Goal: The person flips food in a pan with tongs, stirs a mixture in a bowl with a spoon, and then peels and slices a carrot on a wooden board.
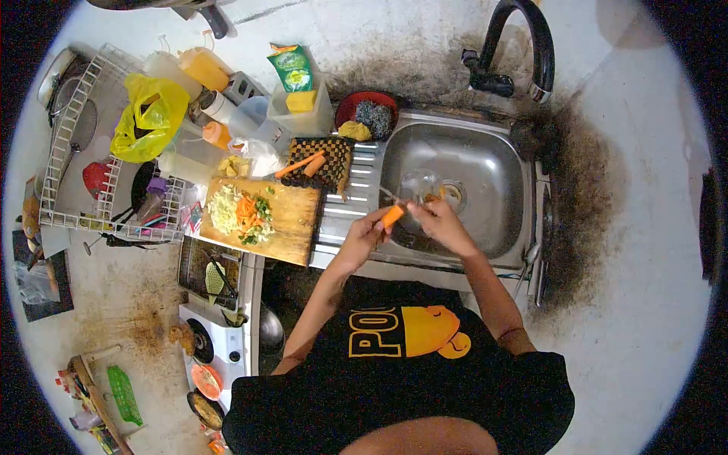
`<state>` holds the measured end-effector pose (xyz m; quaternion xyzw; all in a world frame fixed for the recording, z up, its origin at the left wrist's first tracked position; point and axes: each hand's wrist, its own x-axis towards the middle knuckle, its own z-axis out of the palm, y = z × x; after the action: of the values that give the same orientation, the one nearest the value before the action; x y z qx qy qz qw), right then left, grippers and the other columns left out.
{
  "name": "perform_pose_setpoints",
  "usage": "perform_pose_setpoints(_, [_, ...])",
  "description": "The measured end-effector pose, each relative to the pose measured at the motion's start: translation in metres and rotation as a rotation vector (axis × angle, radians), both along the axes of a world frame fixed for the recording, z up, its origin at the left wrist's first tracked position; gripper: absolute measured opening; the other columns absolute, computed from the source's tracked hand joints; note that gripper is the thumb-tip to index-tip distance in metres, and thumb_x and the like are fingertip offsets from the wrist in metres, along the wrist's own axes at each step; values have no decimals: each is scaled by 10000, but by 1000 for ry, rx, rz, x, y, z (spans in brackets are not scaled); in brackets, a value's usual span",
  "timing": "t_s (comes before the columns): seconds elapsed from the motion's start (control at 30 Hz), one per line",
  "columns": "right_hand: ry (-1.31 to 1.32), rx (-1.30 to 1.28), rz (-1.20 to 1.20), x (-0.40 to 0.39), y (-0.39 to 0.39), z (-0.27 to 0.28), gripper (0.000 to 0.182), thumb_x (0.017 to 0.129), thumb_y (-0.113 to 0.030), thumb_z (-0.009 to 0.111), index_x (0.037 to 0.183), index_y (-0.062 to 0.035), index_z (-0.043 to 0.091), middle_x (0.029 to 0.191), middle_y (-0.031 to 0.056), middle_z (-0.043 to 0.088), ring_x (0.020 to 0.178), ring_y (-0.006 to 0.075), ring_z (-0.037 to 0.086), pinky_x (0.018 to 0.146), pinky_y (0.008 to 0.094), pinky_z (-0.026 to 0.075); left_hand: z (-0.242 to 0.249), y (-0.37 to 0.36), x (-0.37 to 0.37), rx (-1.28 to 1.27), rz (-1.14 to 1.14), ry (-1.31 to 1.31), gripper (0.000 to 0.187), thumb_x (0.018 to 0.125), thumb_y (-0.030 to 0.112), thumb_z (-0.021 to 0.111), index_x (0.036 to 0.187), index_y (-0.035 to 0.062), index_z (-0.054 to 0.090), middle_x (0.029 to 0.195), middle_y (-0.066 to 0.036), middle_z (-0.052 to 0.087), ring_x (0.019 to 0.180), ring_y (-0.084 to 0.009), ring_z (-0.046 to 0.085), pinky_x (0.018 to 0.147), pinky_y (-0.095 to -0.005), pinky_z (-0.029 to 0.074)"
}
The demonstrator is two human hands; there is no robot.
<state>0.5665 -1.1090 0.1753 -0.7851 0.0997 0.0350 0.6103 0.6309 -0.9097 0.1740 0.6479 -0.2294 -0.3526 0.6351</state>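
Note:
An orange carrot piece (393, 216) is held in my left hand (367, 236), over the near left edge of the sink (523, 220). Close beside it, my right hand (440, 224) is closed round the handle of a thin utensil (388, 194), probably a knife or peeler, whose far end points up and left. A clear plastic container or bag (421, 183) and some orange scraps (432, 198) lie in the basin near the drain. On the wooden cutting board (296, 220) are chopped pale vegetable (225, 208), orange pieces (248, 213) and green pieces (262, 208).
Two more carrots (301, 164) rest on a woven mat (334, 152) behind the board. A black faucet (523, 45) rises behind the sink. Bottles (203, 68), a yellow bag (152, 121) and a wire rack (64, 159) stand left; a stove (220, 341) is lower left.

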Motion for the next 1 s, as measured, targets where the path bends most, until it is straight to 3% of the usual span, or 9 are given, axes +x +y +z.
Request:
perform_pose_setpoints(0.13, [48, 59, -134, 12, -22, -21, 485, 909, -456, 472, 1044, -25, 649, 586, 25, 531, 542, 119, 466, 518, 313, 422, -12, 7, 9, -71, 138, 235, 401, 916, 224, 519, 1256, 19, 455, 880, -1, 558, 748, -87, 510, 672, -212, 407])
perform_pose_setpoints(0.33, [142, -423, -268, 18, -43, -67, 562, 863, -508, 516, 1091, -6, 621, 636, 122, 578, 543, 191, 519, 586, 329, 443, -25, 41, 16, 63, 454, -115, 337, 904, 74, 490, 1235, 13, 472, 914, -71, 614, 774, -109, 565, 644, -231, 435])
perform_pose_setpoints(0.43, [90, -352, -269, 14, -19, -51, 472, 875, -386, 548, 1165, -15, 575, 707, 168, 608, 577, 213, 548, 625, 337, 454, -44, 69, 18, 174, 733, -356, 274, 884, 35, 506, 1151, -22, 538, 902, -107, 644, 750, -152, 591, 661, -266, 463])
perform_pose_setpoints(0.5, [-140, -320, -293, 10, 4, -25, 430, 880, -226, 543, 1272, -56, 491, 642, 140, 555, 562, 185, 526, 601, 332, 452, -45, 86, 15, 309, 888, -526, 245, 865, 12, 524, 1103, -29, 569, 879, -147, 649, 736, -188, 603, 667, -291, 472])
perform_pose_setpoints(0.6, [-61, -218, -118, 6, 28, -13, 337, 923, -196, 486, 1208, -21, 530, 628, 11, 508, 529, 88, 462, 488, 258, 389, -41, 112, 13, 483, 1006, -532, 256, 820, -21, 550, 1071, -7, 594, 895, -176, 636, 769, -260, 606, 709, -331, 475])
perform_pose_setpoints(0.67, [14, -200, -86, 7, 57, 1, 334, 923, -182, 483, 1228, -52, 527, 618, -13, 479, 547, 60, 439, 499, 224, 371, -72, 133, 18, 544, 1077, -866, 270, 782, -38, 565, 1046, 3, 604, 919, -176, 624, 832, -318, 579, 753, -366, 469])
perform_pose_setpoints(0.77, [53, -352, 213, 17, 102, 15, 352, 922, -155, 465, 1263, -75, 494, 663, 30, 572, 601, 108, 530, 549, 278, 421, -76, 147, 21, 529, 1110, -781, 256, 754, -14, 599, 1007, 19, 620, 940, -167, 619, 891, -329, 567, 793, -378, 462])
perform_pose_setpoints(0.87, [-111, -349, 342, 30, 143, -1, 496, 904, -130, 448, 1365, -288, 357, 663, 227, 544, 540, 311, 531, 586, 383, 455, -79, 154, 24, 529, 1146, -773, 278, 731, -3, 625, 1008, 17, 613, 964, -144, 605, 911, -326, 542, 826, -382, 439])
perform_pose_setpoints(1.0, [5, -621, 485, 44, 170, -7, 517, 903, -143, 433, 1368, -341, 322, 776, 262, 590, 699, 421, 585, 618, 477, 454, -75, 162, 26, 483, 1135, -723, 307, 696, 37, 685, 995, 27, 618, 979, -135, 589, 905, -324, 544, 813, -372, 447])
